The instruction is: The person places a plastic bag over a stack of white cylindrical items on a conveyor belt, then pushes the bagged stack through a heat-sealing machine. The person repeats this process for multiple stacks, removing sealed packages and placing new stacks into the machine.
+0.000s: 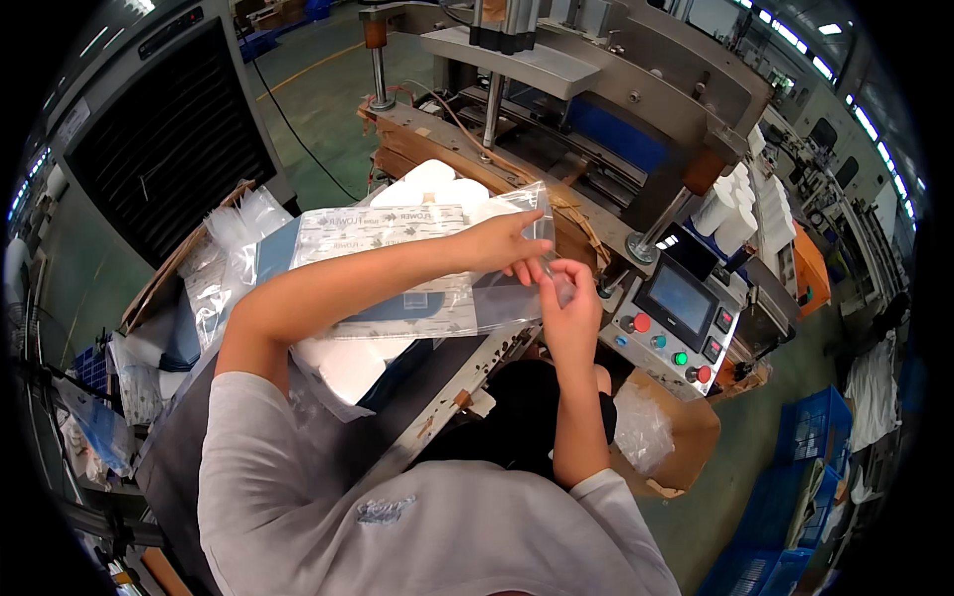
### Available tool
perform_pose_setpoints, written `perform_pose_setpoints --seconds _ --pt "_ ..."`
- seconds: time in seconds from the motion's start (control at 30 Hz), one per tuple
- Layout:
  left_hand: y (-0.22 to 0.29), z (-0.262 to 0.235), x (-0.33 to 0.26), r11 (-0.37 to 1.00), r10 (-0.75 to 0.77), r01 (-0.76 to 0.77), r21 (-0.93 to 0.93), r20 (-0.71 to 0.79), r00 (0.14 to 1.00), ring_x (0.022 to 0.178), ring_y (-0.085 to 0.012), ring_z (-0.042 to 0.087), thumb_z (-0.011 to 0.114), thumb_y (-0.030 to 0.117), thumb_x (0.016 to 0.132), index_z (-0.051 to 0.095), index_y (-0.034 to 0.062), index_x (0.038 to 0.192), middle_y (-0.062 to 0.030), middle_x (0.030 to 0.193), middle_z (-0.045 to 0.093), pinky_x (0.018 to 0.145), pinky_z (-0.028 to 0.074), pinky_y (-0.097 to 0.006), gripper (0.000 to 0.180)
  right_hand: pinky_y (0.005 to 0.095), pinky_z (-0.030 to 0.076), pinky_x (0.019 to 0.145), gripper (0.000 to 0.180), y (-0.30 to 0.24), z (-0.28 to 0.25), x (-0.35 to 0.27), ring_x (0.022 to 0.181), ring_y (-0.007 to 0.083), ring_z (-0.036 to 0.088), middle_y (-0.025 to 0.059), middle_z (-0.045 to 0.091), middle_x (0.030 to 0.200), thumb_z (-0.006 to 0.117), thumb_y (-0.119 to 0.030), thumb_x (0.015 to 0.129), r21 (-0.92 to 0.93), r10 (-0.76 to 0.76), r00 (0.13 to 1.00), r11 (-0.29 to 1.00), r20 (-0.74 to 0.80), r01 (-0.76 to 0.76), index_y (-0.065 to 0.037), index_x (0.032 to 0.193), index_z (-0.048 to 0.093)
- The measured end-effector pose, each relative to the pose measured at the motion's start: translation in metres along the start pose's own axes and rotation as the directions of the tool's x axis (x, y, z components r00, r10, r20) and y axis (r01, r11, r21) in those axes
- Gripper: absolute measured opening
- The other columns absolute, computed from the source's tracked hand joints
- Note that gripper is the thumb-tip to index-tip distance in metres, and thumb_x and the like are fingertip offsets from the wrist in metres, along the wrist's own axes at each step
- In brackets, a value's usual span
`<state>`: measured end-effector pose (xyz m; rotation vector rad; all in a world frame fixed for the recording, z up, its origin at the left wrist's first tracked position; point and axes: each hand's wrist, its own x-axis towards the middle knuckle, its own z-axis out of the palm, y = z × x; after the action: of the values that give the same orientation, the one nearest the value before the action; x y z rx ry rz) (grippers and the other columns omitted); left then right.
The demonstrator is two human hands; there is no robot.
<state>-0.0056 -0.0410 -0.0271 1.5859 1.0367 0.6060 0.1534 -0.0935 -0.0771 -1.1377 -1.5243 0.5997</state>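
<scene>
A clear plastic bag [452, 288] with grey printing lies across a stack of white rolls [348, 370] on the worktable in front of me. My left hand [505, 244] reaches across to the bag's right end, its lower fingers curled on the film and its upper fingers apart. Close beside it, my right hand [570, 296] pinches the loose clear film at that same end. Blue panels show through the bag's printed film. More white rolls [434, 181] stand just behind the bag.
A metal press machine [596, 104] stands ahead, with a control panel [668, 338] of buttons and a screen at my right. Below the panel sits a cardboard box [686, 437] holding clear film. Blue crates [815, 427] stand far right; crumpled plastic bags [234, 248] lie left.
</scene>
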Motion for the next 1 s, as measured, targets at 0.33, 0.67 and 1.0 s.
perform_pose_setpoints --seconds 0.33,0.67,1.0 --pt "-0.048 -0.05 -0.143 0.542 0.165 -0.246 0.804 0.185 0.969 0.139 -0.027 0.011 0.034 0.032 0.096 0.024 0.0085 0.142 -0.0096 0.15 0.017 0.112 0.008 -0.042 0.053 0.0176 0.042 0.057 0.023 0.093 -0.064 -0.064 0.062 0.0041 0.054 -0.0002 0.062 0.078 0.051 -0.015 0.093 0.425 0.383 0.919 0.82 0.089 -0.383 -0.002 0.109 0.06" --pt "-0.025 -0.058 -0.116 0.059 0.201 -0.324 0.944 0.307 0.93 0.137 -0.0287 0.017 0.041 0.027 0.094 0.032 0.0133 0.139 -0.0082 0.149 0.021 0.112 0.012 -0.046 0.048 0.0324 0.043 0.079 0.019 0.082 -0.094 -0.089 0.097 0.0247 0.053 0.0076 0.064 0.089 0.059 -0.014 0.083 0.004 -0.222 0.967 0.975 -0.128 0.224 0.001 0.071 0.063" --pt "-0.044 -0.053 -0.056 0.367 0.264 -0.484 0.794 0.41 0.873 0.139 -0.0256 0.013 0.036 0.042 0.095 0.023 0.0106 0.142 -0.013 0.149 0.017 0.112 0.012 -0.041 0.058 0.0294 0.037 0.089 0.031 0.129 -0.102 -0.099 0.097 0.017 0.052 0.0098 0.064 0.093 0.048 -0.02 0.094 0.087 0.176 0.963 0.983 -0.204 -0.161 0.003 0.087 0.067"
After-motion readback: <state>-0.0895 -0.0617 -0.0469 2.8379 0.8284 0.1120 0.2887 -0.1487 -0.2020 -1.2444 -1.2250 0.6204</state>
